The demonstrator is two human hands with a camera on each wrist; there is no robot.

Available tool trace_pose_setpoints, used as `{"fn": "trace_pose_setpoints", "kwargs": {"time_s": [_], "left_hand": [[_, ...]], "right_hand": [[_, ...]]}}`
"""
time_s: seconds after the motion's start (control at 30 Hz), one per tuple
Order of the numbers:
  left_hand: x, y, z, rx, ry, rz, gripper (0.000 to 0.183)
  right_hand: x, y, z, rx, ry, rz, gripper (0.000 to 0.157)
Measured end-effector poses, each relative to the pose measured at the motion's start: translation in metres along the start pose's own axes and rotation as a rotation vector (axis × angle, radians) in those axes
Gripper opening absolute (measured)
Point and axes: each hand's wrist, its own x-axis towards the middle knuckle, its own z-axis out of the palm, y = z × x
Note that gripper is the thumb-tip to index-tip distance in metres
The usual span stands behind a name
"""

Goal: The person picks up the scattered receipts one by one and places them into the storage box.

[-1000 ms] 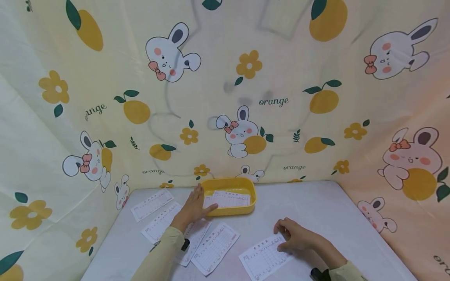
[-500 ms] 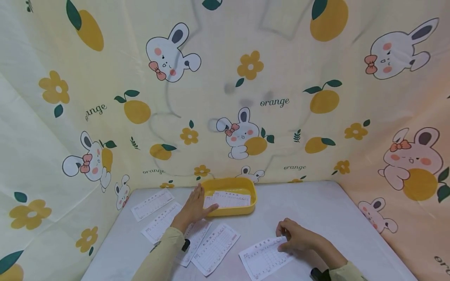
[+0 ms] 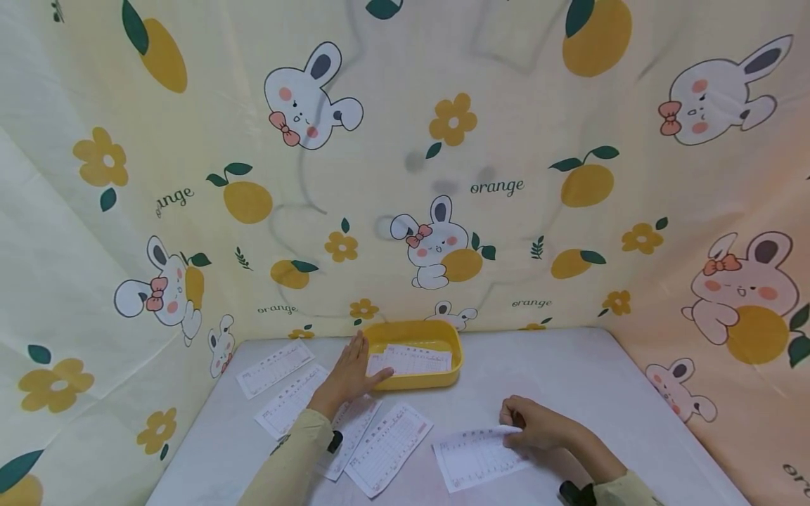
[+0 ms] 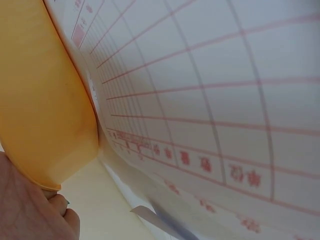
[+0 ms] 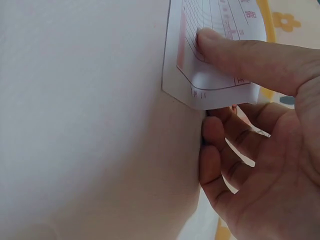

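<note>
In the head view my left hand [image 3: 346, 374] rests against the left end of a yellow tray [image 3: 414, 381], fingers stretched along its side and thumb over the front rim. Printed slips [image 3: 418, 360] lie inside the tray. My right hand [image 3: 538, 424] pinches the far right corner of a receipt slip [image 3: 477, 460], whose far edge bends up off the table. In the right wrist view the thumb presses on the slip's printed face [image 5: 220, 65], with the other fingers curled behind and below. A slip with red-printed lines [image 4: 200, 100] fills much of the left wrist view.
Several more slips [image 3: 389, 450] lie on the white table [image 3: 569, 372], to the left of and in front of the tray, some partly under the left arm. A patterned cloth [image 3: 380, 176] with rabbits and oranges hangs behind the table and at its sides.
The right hand has shifted slightly right, and the slip it pinches has bent up at its far edge, its near corner drawing back from the table's front. The left hand and tray have stayed put.
</note>
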Motion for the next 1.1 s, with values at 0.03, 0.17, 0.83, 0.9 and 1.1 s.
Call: {"fn": "trace_pose_setpoints", "kwargs": {"time_s": [0.03, 0.17, 0.83, 0.9, 1.1], "left_hand": [[0.0, 0.0, 0.0002, -0.001, 0.004, 0.002, 0.116], [0.0002, 0.0004, 0.0012, -0.009, 0.011, 0.0, 0.115], [0.002, -0.0015, 0.0038, -0.027, 0.002, -0.002, 0.115], [0.0027, -0.0019, 0.0042, -0.027, 0.0, -0.003, 0.115], [0.0034, -0.0022, 0.0033, -0.03, -0.006, -0.014, 0.114]], "right_hand": [[0.0, 0.0007, -0.0001, 0.005, 0.001, -0.001, 0.034], [0.0, 0.0036, -0.0007, -0.001, 0.012, 0.004, 0.034], [-0.0003, 0.0106, -0.0015, -0.05, 0.205, 0.102, 0.015], [0.0001, 0.0101, -0.0024, -0.05, 0.248, 0.118, 0.017], [0.003, 0.0062, -0.0036, -0.09, 0.37, 0.187, 0.014]]}}
